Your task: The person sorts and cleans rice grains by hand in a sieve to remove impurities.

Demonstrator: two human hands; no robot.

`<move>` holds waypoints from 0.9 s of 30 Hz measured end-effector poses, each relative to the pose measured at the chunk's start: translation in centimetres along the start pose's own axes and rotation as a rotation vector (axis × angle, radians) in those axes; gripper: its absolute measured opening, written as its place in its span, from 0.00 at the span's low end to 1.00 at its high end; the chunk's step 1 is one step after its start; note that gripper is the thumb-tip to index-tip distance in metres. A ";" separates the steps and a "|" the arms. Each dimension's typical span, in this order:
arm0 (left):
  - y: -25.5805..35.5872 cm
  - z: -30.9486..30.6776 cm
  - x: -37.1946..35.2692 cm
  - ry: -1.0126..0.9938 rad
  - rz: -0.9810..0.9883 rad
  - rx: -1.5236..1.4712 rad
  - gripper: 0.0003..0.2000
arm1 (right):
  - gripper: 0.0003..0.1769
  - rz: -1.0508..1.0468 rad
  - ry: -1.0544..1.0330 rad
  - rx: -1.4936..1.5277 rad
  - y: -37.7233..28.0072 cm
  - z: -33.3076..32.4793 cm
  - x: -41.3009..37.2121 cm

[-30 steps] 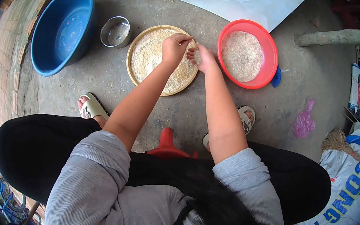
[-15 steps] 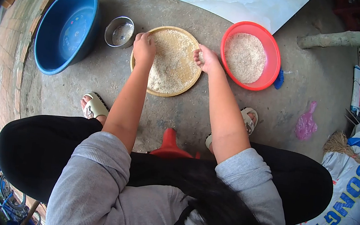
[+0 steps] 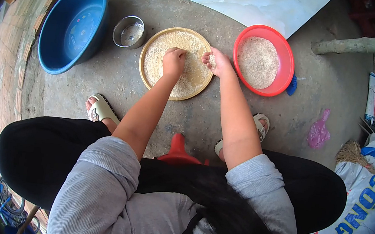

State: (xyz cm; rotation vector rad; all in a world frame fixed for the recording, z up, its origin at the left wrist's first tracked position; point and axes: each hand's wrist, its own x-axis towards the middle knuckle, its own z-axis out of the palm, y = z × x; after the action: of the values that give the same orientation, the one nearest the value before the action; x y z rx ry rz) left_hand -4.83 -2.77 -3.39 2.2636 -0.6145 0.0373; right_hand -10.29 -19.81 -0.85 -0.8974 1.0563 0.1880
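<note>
Two bare hands are extended over pale grains (image 3: 191, 81) on a round, shallow yellow tray (image 3: 141, 60), seemingly centred for shared reach. Grains are cupped in the right hand (image 3: 222, 65); the left hand's (image 3: 172, 63) fingers are curled, contents indeterminable. "CÔNG T" is legible on a white-and-blue sack (image 3: 351, 183), right of both hands.

Soft daylight, curved fisheye edges

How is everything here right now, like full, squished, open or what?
Round tray: pale grains spread across
Left hand: fingers curled, over tray
Right hand: cupped, holding grains
Red basin: partly filled, grains
Metal bowl: uncovered
Blue tub: uncovered
Pink bag: crumpled
Broom: lying on white sack
</note>
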 end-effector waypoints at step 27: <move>2.0 -0.5 -0.9 0.082 0.006 -0.174 0.06 | 0.17 0.005 -0.005 0.012 0.1 -0.1 0.4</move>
State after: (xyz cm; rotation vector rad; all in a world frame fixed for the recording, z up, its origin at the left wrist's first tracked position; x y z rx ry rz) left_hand -6.47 -3.20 -1.83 2.0819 -0.5596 0.0768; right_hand -10.19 -19.96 -1.26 -0.8836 1.0544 0.1877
